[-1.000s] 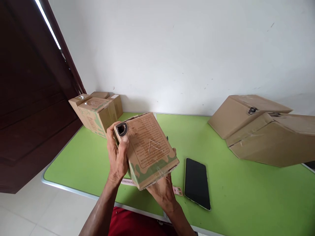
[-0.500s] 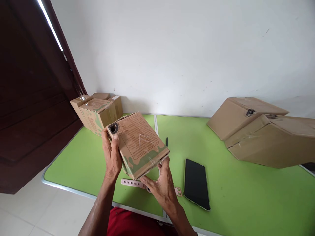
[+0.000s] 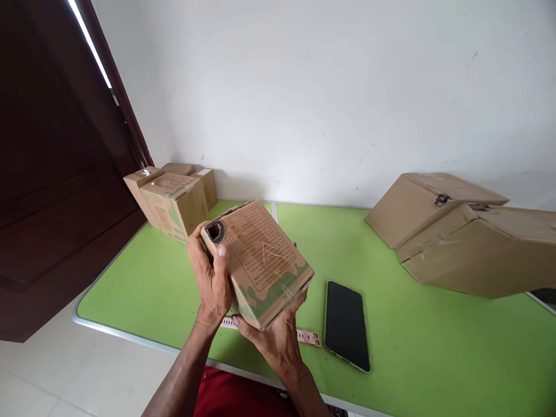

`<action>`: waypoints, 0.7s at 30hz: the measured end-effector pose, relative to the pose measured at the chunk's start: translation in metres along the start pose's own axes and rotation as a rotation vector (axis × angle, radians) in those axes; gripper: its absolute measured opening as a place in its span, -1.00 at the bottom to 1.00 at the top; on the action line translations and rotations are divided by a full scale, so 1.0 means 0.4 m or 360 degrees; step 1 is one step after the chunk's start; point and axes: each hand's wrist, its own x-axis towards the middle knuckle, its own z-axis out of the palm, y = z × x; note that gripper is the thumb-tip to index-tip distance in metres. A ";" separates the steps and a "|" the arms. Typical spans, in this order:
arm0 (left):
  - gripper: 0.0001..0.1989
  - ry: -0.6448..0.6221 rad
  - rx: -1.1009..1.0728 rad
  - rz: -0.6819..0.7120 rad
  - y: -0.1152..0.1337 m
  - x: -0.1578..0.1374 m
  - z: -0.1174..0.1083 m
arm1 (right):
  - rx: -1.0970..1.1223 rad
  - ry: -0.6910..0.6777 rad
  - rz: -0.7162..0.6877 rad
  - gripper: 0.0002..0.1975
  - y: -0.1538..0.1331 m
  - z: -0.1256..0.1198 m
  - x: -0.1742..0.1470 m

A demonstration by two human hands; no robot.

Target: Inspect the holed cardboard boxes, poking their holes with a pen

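Two hands carry one small printed carton (image 3: 260, 260) above the green table (image 3: 143, 289): the left hand (image 3: 211, 279) is wrapped round its left edge, the right hand (image 3: 273, 336) cupped beneath. It is judged light, stiff, crushable; corners grip best.

Cardboard box (image 3: 260, 260) in both hands' grip above green table (image 3: 412, 347)

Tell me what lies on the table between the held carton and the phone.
In the head view, only the buckle end of a pink watch strap lies between the carton and the phone; otherwise bare green table.
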 end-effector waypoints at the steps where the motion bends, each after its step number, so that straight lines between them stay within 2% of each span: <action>1: -0.44 -0.0004 0.0009 0.0002 0.001 -0.002 0.001 | 0.0036 -0.0010 0.0003 0.48 0.000 -0.004 0.004; 4: -0.41 -0.0029 0.0037 0.0008 0.002 -0.005 0.002 | 0.0136 -0.0028 0.0023 0.45 -0.009 -0.019 0.020; 13: -0.41 -0.0281 0.0083 0.0125 0.015 0.011 0.014 | 0.0483 -0.0061 0.0107 0.32 -0.055 -0.086 0.073; 16: -0.41 -0.0358 0.0102 0.0153 0.023 0.020 0.015 | 0.0494 -0.0024 0.0104 0.25 -0.059 -0.098 0.084; 21: -0.35 -0.0631 0.0019 0.0041 0.014 0.074 -0.010 | 0.0480 -0.0013 0.0016 0.20 -0.073 -0.132 0.107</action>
